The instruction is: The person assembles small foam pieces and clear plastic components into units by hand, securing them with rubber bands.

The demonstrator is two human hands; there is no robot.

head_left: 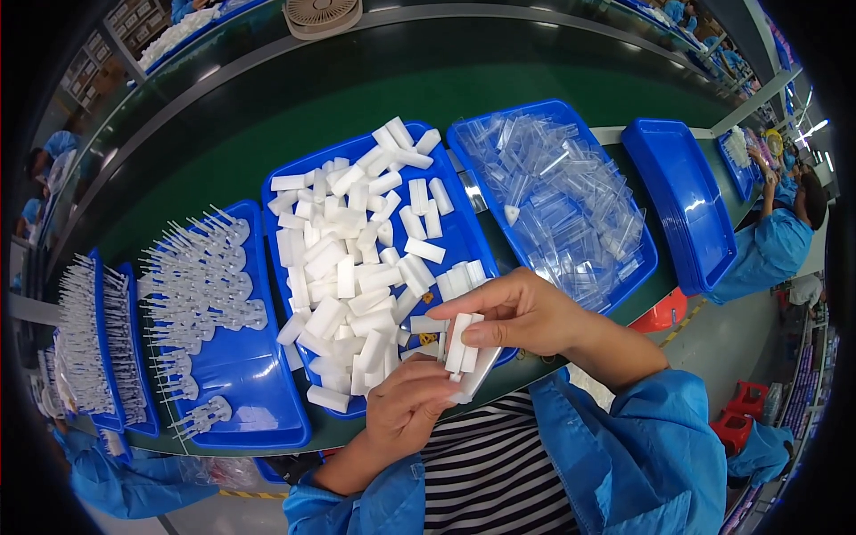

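Over the tray's near right corner, my two hands meet around a small group of white rectangular pieces [461,342]. My right hand [530,314] pinches them between thumb and fingers. From below, my left hand [406,406] closes its fingers on the lower end, where a flatter white piece [480,371] shows beneath; how they join is hidden. Just beyond, a blue tray [477,234] holds a heap of white blocks [343,267]. Several more blocks [461,279] are lined up in its near right part, by yellowish rings [427,339].
Right of it, a blue tray [649,261] holds clear plastic pieces [566,192]; stacked blue trays [682,201] stand beyond. To the left, another tray [259,392] carries white stemmed parts [196,285]. A beige fan [323,16] sits behind the green surface [392,85]. Co-workers in blue [771,245] are nearby.
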